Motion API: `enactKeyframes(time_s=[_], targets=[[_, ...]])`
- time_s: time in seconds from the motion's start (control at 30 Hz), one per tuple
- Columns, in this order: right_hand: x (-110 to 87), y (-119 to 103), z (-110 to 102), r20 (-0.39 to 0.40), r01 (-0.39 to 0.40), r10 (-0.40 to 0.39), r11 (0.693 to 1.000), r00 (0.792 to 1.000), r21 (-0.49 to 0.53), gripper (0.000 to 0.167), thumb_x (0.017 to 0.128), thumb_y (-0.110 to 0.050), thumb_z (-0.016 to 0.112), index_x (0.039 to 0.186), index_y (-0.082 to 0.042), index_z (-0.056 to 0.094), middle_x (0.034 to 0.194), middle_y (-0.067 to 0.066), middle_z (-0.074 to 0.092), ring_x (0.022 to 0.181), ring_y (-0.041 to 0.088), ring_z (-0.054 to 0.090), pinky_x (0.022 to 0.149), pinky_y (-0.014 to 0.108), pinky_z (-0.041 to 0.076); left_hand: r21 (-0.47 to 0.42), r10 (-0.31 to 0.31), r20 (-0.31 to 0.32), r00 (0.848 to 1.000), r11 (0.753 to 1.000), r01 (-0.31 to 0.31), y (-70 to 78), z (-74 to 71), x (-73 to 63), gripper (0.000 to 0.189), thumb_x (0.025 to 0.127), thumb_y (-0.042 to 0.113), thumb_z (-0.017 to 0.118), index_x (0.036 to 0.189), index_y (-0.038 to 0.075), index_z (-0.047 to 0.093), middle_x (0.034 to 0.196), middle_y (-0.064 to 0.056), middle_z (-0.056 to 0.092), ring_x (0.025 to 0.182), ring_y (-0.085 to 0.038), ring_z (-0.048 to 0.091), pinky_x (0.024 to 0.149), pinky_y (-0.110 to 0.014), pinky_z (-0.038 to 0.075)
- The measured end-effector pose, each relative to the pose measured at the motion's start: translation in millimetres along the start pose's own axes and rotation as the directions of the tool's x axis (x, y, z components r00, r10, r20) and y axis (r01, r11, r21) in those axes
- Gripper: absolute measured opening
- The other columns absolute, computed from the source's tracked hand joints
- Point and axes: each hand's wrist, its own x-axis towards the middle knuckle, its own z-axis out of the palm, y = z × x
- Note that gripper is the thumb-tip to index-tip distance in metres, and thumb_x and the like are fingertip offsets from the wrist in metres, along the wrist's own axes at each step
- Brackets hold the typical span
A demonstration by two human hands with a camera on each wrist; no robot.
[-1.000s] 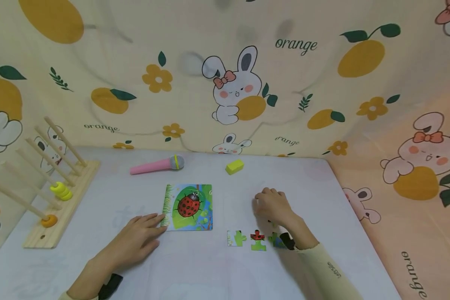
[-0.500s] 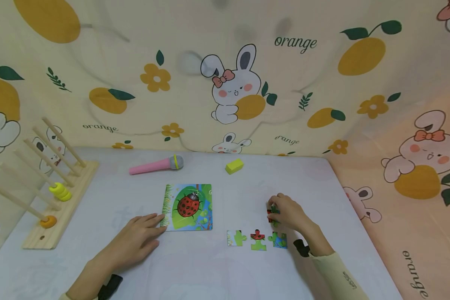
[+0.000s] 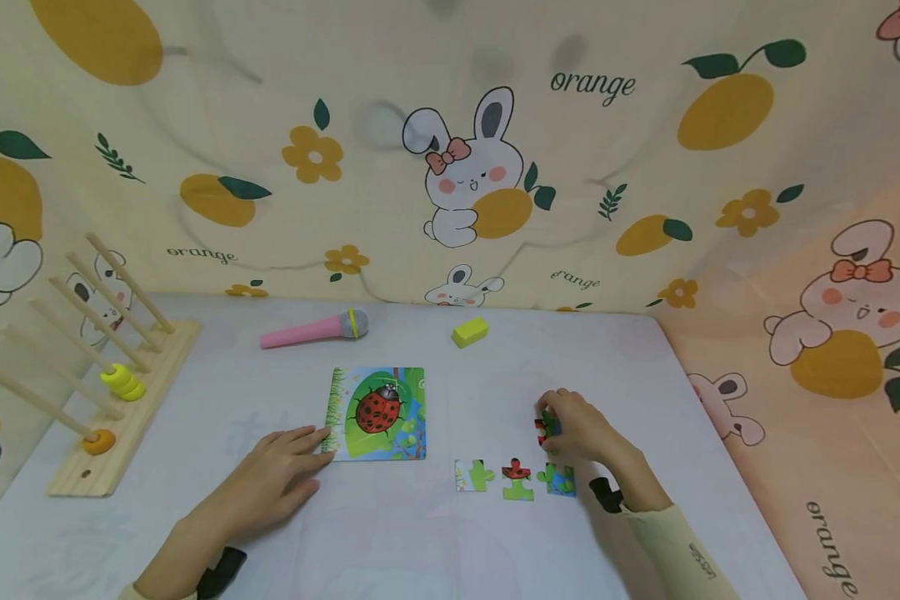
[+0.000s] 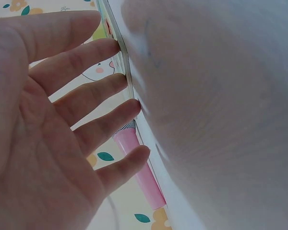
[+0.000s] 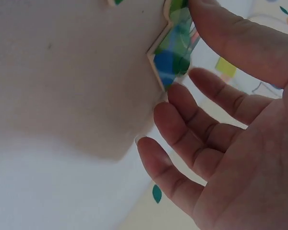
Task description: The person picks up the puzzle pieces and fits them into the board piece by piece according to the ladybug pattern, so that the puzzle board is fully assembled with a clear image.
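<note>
Right fingers [image 5: 225, 96], shifted rightward since a second ago, pinch a puzzle piece [image 5: 166, 61]; left fingers [image 4: 105, 123] rest extended.

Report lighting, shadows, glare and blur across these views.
Head view: soft, dim light, with a faint shadow on the table beside the right sleeve; left wrist view: tabletop grey and hazy, left hand clearer; right wrist view: a broad, soft-edged shadow on the table, pale sheen on part of the puzzle piece at the right hand.
</note>
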Motion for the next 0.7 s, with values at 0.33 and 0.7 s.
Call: enactKeyframes(time_s=[0.33,0.7], targets=[[3.8,8.3,1.5,0.010,-0.053,0.053,0.998,0.999,0.034,0.050,0.073,-0.014,0.089,0.112,-0.003,0.059,0.101,0.010,0.056,0.095,0.027,0.052,0.079,0.046,0.049,-0.001,-0.005,0.002,1.000,1.000,0.005,-0.8,2.2,0.4,0.037,0.087,0.017,0.074,0.124,0.008,0.071,0.143,-0.015,0.055,0.131,-0.039,0.050,0.102,-0.062,0.039],[1.6,9.7,0.7,0.050,-0.029,0.020,0.983,0.999,0.179,0.055,0.079,-0.008,0.084,0.121,-0.007,0.048,0.095,0.008,0.061,0.078,0.021,0.054,0.070,0.038,0.048,-0.006,-0.011,0.018,1.000,1.000,0.011,-0.2,-0.8,0.8,0.036,0.089,0.017,0.072,0.124,0.008,0.071,0.144,-0.014,0.054,0.131,-0.039,0.049,0.102,-0.062,0.039]])
